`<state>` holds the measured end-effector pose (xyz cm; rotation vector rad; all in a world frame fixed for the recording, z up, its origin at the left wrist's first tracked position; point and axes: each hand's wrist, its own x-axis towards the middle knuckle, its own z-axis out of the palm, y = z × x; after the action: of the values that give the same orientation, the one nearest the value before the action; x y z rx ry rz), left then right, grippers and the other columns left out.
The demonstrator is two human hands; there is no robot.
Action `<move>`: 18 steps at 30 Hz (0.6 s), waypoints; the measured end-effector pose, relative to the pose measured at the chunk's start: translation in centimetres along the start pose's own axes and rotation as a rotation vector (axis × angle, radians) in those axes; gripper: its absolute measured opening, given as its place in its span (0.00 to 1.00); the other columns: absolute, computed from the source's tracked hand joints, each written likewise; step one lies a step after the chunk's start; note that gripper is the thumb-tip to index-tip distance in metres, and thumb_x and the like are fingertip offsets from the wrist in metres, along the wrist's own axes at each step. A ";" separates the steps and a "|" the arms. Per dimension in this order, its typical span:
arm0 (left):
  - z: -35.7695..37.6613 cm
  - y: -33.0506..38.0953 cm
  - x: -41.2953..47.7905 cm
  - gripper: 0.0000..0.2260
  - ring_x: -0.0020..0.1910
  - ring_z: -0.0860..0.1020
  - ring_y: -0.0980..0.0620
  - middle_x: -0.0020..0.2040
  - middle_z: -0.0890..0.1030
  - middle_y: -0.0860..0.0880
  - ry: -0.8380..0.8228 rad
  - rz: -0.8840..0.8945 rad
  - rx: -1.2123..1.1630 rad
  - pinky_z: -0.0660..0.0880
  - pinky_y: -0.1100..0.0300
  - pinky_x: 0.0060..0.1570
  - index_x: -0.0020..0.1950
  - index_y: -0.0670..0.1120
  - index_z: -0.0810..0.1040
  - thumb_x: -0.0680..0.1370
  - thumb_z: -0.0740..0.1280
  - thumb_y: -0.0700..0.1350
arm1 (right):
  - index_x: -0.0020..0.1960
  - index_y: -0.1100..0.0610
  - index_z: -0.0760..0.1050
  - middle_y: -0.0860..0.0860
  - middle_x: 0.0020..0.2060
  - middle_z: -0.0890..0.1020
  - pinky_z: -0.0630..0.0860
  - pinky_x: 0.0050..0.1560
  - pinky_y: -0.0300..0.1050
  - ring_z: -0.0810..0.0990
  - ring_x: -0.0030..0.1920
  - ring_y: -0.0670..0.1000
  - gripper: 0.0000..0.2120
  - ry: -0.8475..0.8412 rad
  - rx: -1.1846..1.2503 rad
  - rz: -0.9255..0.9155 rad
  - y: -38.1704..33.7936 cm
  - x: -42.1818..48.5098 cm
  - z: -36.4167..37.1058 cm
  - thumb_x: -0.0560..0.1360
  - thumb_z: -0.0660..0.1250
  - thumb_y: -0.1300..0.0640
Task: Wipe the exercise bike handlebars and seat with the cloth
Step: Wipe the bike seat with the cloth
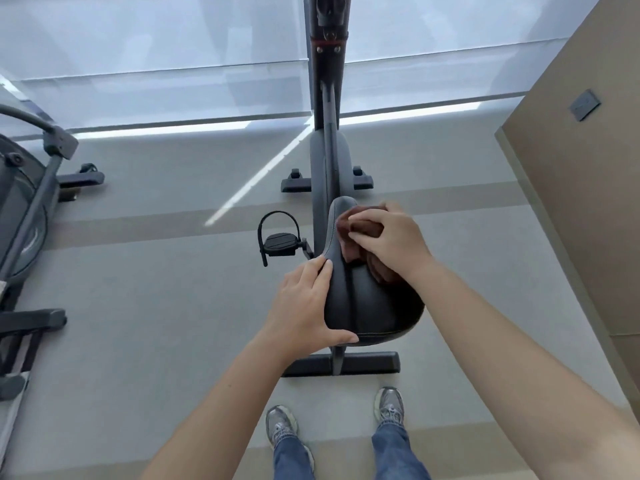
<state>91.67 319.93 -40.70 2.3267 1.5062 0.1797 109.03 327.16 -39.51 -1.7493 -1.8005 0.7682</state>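
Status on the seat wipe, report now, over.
Left hand braces seat at its left edge, fingers straight. Right hand grips brown cloth, pressed on seat near nose. Nothing blocking the seat top.

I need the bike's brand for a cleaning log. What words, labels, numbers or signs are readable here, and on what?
None can be read in this view.
Grey wall plate: faint marks, too blurred to read.
Neighbouring machine's wheel housing: faint marking, too blurred to read.
Exercise bike, seat, cloth: no lettering visible.
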 end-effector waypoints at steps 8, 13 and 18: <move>0.2 3.4 1.4 0.56 0.69 0.54 0.45 0.73 0.56 0.44 -0.088 -0.178 0.128 0.55 0.52 0.67 0.74 0.42 0.50 0.57 0.69 0.70 | 0.41 0.37 0.79 0.45 0.45 0.76 0.65 0.50 0.22 0.74 0.49 0.36 0.15 -0.081 0.294 0.016 7.0 -7.1 -3.8 0.65 0.75 0.58; 0.0 3.9 1.5 0.56 0.69 0.55 0.46 0.73 0.57 0.44 -0.119 -0.230 0.129 0.56 0.53 0.67 0.73 0.40 0.51 0.57 0.71 0.68 | 0.48 0.48 0.81 0.52 0.47 0.79 0.69 0.57 0.35 0.76 0.50 0.44 0.11 -0.170 0.411 0.008 6.5 -0.4 -1.8 0.67 0.74 0.58; -0.1 4.2 1.5 0.56 0.69 0.56 0.46 0.73 0.58 0.44 -0.141 -0.259 0.132 0.57 0.54 0.67 0.73 0.40 0.53 0.56 0.72 0.67 | 0.48 0.49 0.81 0.53 0.51 0.80 0.71 0.59 0.41 0.78 0.54 0.47 0.10 -0.267 0.578 0.074 8.4 0.3 -1.5 0.68 0.73 0.59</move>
<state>95.88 319.78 -39.25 2.1616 1.7725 -0.1524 116.07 327.64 -44.38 -1.3768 -1.4633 1.4417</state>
